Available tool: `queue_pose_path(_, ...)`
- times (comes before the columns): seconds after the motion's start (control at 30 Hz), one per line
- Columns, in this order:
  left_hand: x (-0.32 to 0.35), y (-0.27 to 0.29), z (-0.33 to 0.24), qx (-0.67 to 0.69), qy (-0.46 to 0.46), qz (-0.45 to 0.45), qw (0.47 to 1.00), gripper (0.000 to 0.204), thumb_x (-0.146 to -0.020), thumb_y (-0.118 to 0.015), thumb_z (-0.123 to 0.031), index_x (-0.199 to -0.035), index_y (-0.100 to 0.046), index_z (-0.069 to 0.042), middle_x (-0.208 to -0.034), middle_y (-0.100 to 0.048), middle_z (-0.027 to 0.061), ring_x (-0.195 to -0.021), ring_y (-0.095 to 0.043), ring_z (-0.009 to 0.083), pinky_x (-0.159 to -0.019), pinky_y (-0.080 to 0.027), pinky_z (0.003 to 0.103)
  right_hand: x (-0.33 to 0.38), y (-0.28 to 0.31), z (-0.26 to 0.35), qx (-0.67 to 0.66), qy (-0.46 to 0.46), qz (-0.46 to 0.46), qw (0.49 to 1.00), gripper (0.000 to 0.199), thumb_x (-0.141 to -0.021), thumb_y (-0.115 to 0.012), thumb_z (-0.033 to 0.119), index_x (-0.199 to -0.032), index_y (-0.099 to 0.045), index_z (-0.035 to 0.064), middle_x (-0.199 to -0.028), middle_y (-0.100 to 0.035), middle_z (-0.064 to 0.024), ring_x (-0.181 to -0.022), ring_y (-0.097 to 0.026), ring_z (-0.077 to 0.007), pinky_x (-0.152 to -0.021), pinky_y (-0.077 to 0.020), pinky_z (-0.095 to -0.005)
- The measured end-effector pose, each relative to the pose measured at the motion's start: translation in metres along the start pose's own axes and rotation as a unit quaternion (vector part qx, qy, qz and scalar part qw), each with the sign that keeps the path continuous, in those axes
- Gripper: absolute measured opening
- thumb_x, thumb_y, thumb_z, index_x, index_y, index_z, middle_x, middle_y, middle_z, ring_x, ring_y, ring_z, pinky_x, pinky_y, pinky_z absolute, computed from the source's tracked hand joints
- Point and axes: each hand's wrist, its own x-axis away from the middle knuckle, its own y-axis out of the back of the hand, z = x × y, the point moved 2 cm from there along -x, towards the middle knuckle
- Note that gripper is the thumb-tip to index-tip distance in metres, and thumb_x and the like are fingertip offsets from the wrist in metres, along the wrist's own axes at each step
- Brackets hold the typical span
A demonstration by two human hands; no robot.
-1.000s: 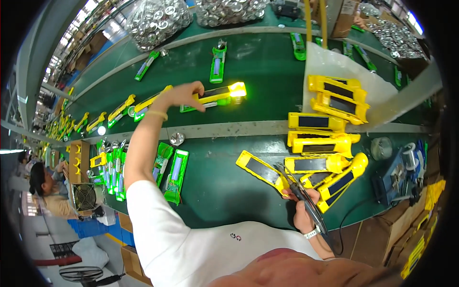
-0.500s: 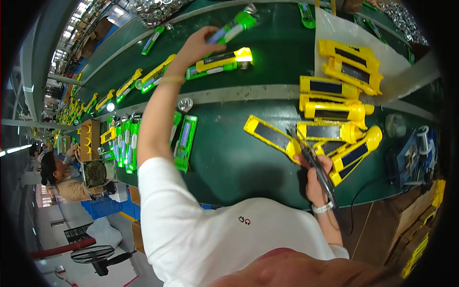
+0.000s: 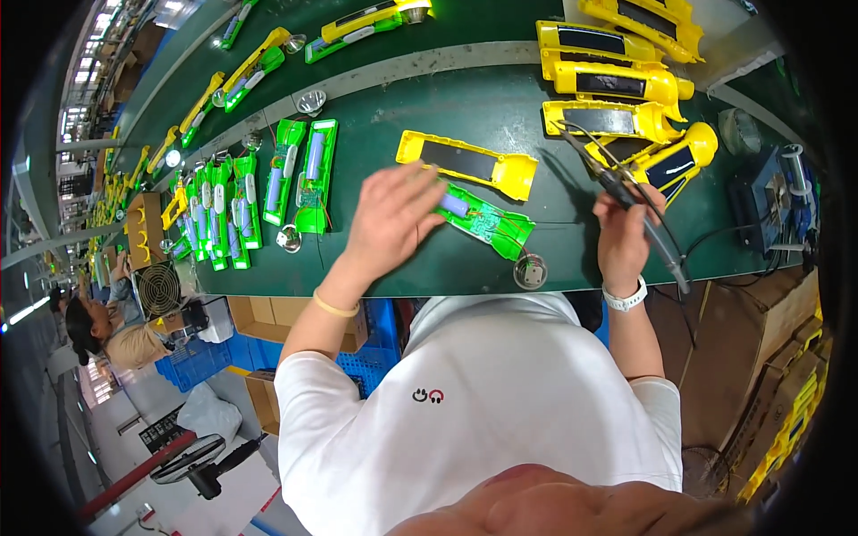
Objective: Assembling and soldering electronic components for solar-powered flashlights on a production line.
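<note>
My left hand (image 3: pixel 393 214) has its fingers around the left end of a green flashlight half (image 3: pixel 490 221). That half carries a blue cell, a circuit board and thin wires running to a round lamp head (image 3: pixel 530 272). Just behind it lies a yellow flashlight half (image 3: pixel 469 163) with a dark panel, partly behind my fingertips. My right hand (image 3: pixel 624 237) is closed around a soldering iron (image 3: pixel 657 234) with a dark handle, its thin front end pointing up and left over the yellow parts.
Several yellow halves (image 3: pixel 608 85) are heaped at the right. Green halves (image 3: pixel 214 210) stand in a row at the left, near a loose reflector (image 3: pixel 311 102). More parts lie beyond the grey rail (image 3: pixel 429 71). A blue box (image 3: pixel 760 196) with a wire spool (image 3: pixel 791 170) stands far right.
My left hand has come back from the far belt with the green half, down to the near table beside the yellow half. My right hand has lifted the soldering iron slightly to the right.
</note>
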Motion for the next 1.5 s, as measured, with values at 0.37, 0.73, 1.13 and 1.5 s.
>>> queue_pose_path(0.37,-0.02,-0.015,-0.019,0.21,0.045,0.073,0.974,0.01,-0.073,-0.07,-0.007,-0.083,-0.066,-0.006,-0.083,-0.06,0.0067,-0.074,-0.058,0.0227,-0.065,-0.047,0.032,0.066,-0.005,-0.003,-0.091,-0.105,0.033,0.99,0.025,-0.087,-0.058,0.011,-0.098,-0.036,0.0065,-0.09,-0.047,-0.0079,-0.054,-0.044,-0.0102,-0.045,-0.04,-0.0243)
queue_pose_path(0.73,-0.027,-0.012,-0.021,0.197,0.103,0.125,0.967,0.009,-0.073,-0.068,-0.003,-0.079,-0.061,-0.005,-0.089,-0.052,0.0084,-0.078,-0.055,0.022,-0.067,-0.047,0.031,0.064,-0.015,-0.012,0.086,-0.068,0.099,0.989,0.021,-0.085,-0.056,0.002,-0.093,-0.036,0.0063,-0.087,-0.046,-0.0075,-0.056,-0.043,-0.0087,-0.047,-0.0419,-0.023)
queue_pose_path(1.13,-0.034,-0.011,-0.024,0.183,0.112,0.142,0.966,0.009,-0.071,-0.065,0.0,-0.076,-0.058,-0.003,-0.086,-0.052,0.0088,-0.078,-0.054,0.0246,-0.067,-0.047,0.032,0.063,-0.015,-0.012,0.098,-0.083,0.115,0.985,0.024,-0.086,-0.059,0.006,-0.096,-0.037,0.0057,-0.088,-0.047,-0.0076,-0.055,-0.045,-0.0104,-0.049,-0.0413,-0.0234)
queue_pose_path(1.5,-0.04,0.004,-0.029,0.09,0.079,0.099,0.988,0.019,-0.07,-0.07,-0.01,-0.083,-0.058,-0.003,-0.09,-0.05,0.0111,-0.083,-0.053,0.0269,-0.069,-0.046,0.034,0.065,-0.012,-0.004,0.01,-0.064,0.081,0.995,0.027,-0.087,-0.059,0.013,-0.096,-0.035,0.0034,-0.083,-0.048,-0.0084,-0.058,-0.048,-0.0096,-0.051,-0.0426,-0.0231)
